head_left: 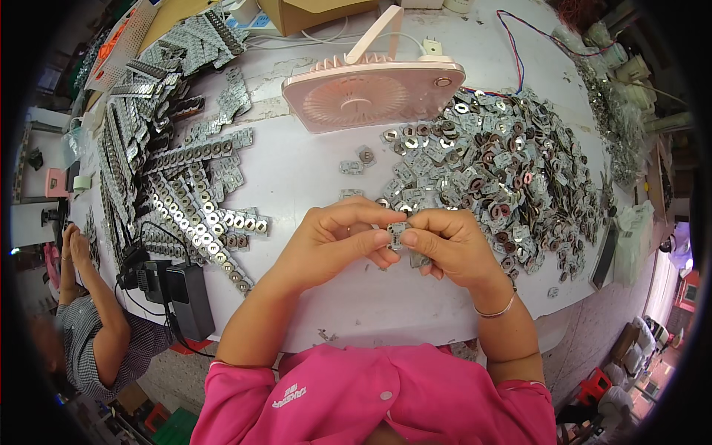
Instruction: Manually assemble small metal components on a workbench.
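Between my fingertips, over the near middle of the white table, is a small flat metal piece [396, 234]. My left hand [337, 241] is closed, thumb and index finger pinching its left side. From the other side my right hand [450, 245] grips it with the thumb on top; fingers hide most of its outline. A big heap of similar loose metal pieces [489, 167], some with round brownish centres, spreads beyond and to the right of my right hand. Left of my hands lie strips of such pieces joined in rows [189, 215], stacked and overlapping.
A pink fan [371, 95] stands at the far middle, a cardboard box [315, 13] behind it. Black boxes with cables [187, 300] sit at the near left edge. A white basket [122, 44] is at far left. Another person [104, 330] works at left; plastic bags [634, 237] hang at right.
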`<control>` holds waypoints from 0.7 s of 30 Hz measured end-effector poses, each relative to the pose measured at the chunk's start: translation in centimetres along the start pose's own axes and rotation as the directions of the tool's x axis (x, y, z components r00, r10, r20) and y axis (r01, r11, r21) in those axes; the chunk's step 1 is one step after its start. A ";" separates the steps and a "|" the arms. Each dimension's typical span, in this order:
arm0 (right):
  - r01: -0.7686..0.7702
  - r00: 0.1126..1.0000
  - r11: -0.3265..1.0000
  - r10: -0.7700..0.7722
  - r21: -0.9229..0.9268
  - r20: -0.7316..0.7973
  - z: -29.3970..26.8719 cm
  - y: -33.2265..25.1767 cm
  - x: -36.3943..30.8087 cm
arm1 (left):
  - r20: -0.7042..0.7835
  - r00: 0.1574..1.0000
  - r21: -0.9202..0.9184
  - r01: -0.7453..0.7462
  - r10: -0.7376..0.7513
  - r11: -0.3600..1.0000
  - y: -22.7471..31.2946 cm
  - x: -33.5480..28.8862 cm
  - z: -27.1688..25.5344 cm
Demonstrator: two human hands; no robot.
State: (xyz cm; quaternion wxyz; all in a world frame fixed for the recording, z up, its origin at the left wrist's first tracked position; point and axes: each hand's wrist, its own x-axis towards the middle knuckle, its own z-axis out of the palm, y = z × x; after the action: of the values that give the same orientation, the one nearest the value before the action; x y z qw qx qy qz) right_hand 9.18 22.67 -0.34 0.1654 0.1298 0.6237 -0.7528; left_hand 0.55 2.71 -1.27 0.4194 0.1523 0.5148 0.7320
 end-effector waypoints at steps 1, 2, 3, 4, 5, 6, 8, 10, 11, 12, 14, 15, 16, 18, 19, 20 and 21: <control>-0.031 0.999 0.999 0.031 0.028 -0.006 0.1 0.1 -0.1 | 0.005 1.000 -0.003 0.011 -0.011 1.000 0.0 0.0 -0.1; -0.022 1.000 0.999 0.022 0.046 0.019 0.1 0.2 0.0 | 0.009 1.000 -0.006 0.021 -0.021 1.000 -0.1 0.1 -0.3; -0.013 0.999 0.998 0.011 0.064 0.044 0.0 0.4 0.1 | 0.014 0.999 -0.008 0.031 -0.031 0.999 -0.2 0.1 -0.4; -0.005 0.998 0.997 -0.001 0.082 0.068 0.0 0.5 0.1 | 0.003 0.999 -0.003 0.033 -0.033 0.999 -0.2 0.1 -0.3; -0.011 0.998 0.994 0.004 0.112 0.060 0.1 0.7 0.1 | -0.008 0.999 0.002 0.035 -0.035 0.999 -0.3 0.0 -0.2; -0.013 0.999 0.990 0.006 0.141 0.051 0.1 0.8 0.2 | -0.017 0.999 0.010 0.035 -0.035 0.999 -0.2 0.1 -0.1; -0.017 1.000 0.975 0.012 0.220 0.027 0.3 0.9 0.2 | -0.072 0.995 -0.014 0.062 -0.062 0.998 -0.1 0.1 0.3; -0.017 1.000 0.948 0.018 0.318 0.000 0.5 0.9 0.3 | -0.120 0.992 0.015 -0.024 0.026 1.000 -0.2 0.1 0.9; -0.006 1.000 0.940 0.008 0.342 -0.005 0.4 0.9 0.3 | -0.135 0.983 0.056 -0.120 0.126 0.991 -0.6 -0.1 1.3; 0.006 1.000 0.931 -0.004 0.366 -0.008 0.4 1.0 0.3 | -0.148 0.963 0.101 -0.214 0.227 0.972 -0.9 -0.3 1.5; 0.023 1.000 0.922 -0.020 0.387 -0.012 0.4 0.8 0.1 | -0.101 0.927 0.392 -0.297 0.362 0.871 -0.9 -0.7 1.5; 0.027 1.000 0.923 -0.023 0.384 -0.015 0.5 0.9 0.0 | -0.063 0.906 0.523 -0.328 0.419 0.787 -1.0 -0.8 1.5; 0.031 0.999 0.924 -0.026 0.380 -0.019 0.6 0.9 -0.1 | -0.047 0.871 0.597 -0.368 0.489 0.713 -0.9 -0.8 1.6; 0.044 0.998 0.921 -0.026 0.386 -0.051 0.7 0.9 0.0 | 0.005 0.789 0.725 -0.425 0.614 0.541 -0.7 -0.4 1.9; 0.050 0.997 0.920 -0.025 0.388 -0.069 0.7 0.8 0.1 | 0.005 0.806 0.763 -0.386 0.592 0.519 -0.4 -0.3 2.1; 0.051 0.995 0.929 -0.016 0.366 -0.099 0.7 0.7 0.3 | 0.003 0.821 0.798 -0.345 0.570 0.493 -0.1 -0.3 2.3; 0.047 0.992 0.938 -0.002 0.344 -0.129 0.7 0.7 0.5 | -0.005 0.838 0.831 -0.301 0.546 0.469 0.0 -0.2 2.4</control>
State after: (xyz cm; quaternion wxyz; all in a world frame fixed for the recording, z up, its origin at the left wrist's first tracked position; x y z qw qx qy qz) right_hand 9.05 21.86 -1.08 0.0905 0.1966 0.4923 -0.8431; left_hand 2.26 4.04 -0.16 0.0329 0.3471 0.7844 0.5129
